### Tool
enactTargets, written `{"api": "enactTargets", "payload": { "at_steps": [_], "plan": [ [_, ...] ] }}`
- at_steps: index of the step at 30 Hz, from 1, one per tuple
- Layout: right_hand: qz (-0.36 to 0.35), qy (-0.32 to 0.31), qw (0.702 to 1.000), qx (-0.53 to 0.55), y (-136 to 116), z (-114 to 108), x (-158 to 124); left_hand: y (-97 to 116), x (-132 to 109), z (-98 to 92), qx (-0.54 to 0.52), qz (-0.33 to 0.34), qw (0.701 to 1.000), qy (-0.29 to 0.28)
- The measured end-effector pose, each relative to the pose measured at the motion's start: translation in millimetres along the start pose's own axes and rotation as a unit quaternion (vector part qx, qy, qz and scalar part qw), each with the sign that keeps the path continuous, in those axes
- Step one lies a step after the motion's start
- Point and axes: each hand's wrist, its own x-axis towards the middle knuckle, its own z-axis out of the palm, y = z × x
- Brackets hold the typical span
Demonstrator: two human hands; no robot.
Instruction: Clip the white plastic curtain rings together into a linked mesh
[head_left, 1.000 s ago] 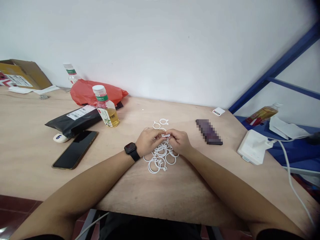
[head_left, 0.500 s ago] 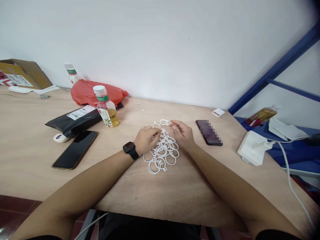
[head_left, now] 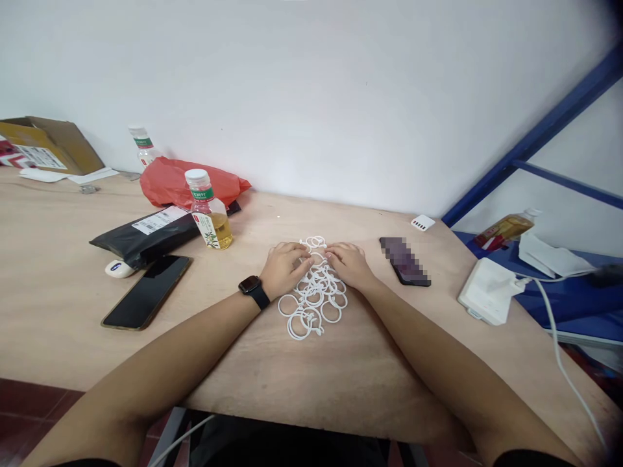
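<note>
White plastic curtain rings with small eyelets lie in an overlapping pile on the wooden table. My left hand, with a black watch on its wrist, rests along the pile's left side. Its fingers are bent, with the thumb apart from them, near the rings. My right hand lies opposite, palm down, with its thumb and fingertips beside the upper rings. Between and just beyond the fingertips, a few rings overlap. The hands partly cover the upper pile, so contact with single rings is hard to make out.
Left of the hands are a phone, a white mouse, a black parcel, a drink bottle and a red bag. On the right are another phone, a small white device and a white charger.
My right hand has lowered and turned palm down beside the pile. My left fingers have spread a little. The far rings have come together and now overlap.
</note>
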Motion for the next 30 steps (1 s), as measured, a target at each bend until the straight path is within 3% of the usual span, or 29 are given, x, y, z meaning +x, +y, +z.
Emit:
{"api": "enactTargets", "payload": {
  "at_steps": [4,7,11,21,24,30],
  "plan": [
    [0.002,0.045,0.999,-0.007,-1.5,-2.6,4.5,-2.9,1.0,2.7,0.058,-0.079,0.995,-0.016],
    [-0.011,0.013,0.999,-0.032,-1.0,0.6,8.5,-5.0,1.5,5.9,0.091,-0.109,0.989,-0.048],
    [-0.015,-0.015,0.999,-0.029,-1.6,3.2,6.8,-6.0,0.9,8.7,0.097,-0.079,0.991,-0.056],
    [0.068,0.060,0.996,-0.007,5.3,0.3,5.2,-4.5,1.0,7.9,0.092,-0.082,0.992,-0.023],
    [0.087,0.048,0.994,-0.035,7.1,0.4,4.0,-5.7,0.3,9.1,0.098,-0.079,0.992,-0.013],
    [0.063,0.054,0.996,-0.027,6.9,1.6,2.8,-6.8,-0.7,9.0,0.104,-0.059,0.992,-0.027]
  ]
}}
